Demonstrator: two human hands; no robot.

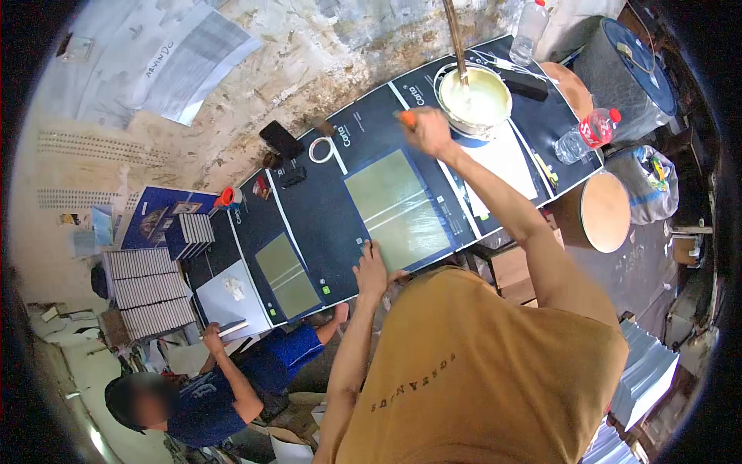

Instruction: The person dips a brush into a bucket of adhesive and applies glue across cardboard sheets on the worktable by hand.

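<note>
My right hand (429, 133) is closed around a small tool with an orange end (406, 117); the rest of it is hidden or blurred. It is just left of a bucket of creamy white paste (475, 100), in which a wooden-handled brush (456, 42) stands. Below that hand lies a blue-bordered cover sheet (398, 205) with two shiny greyish-green panels and a pale strip between them. My left hand (371, 271) rests with its fingers apart at the sheet's lower left corner, by the table edge.
A second cover sheet (287, 277) lies further left. Stacked books (151, 290) stand beyond it. A co-worker (220, 402) at lower left holds a pale flat piece (232, 329). Tape roll (321, 150), phone (281, 139), white paper (502, 178) and bottle (587, 137) are on the table.
</note>
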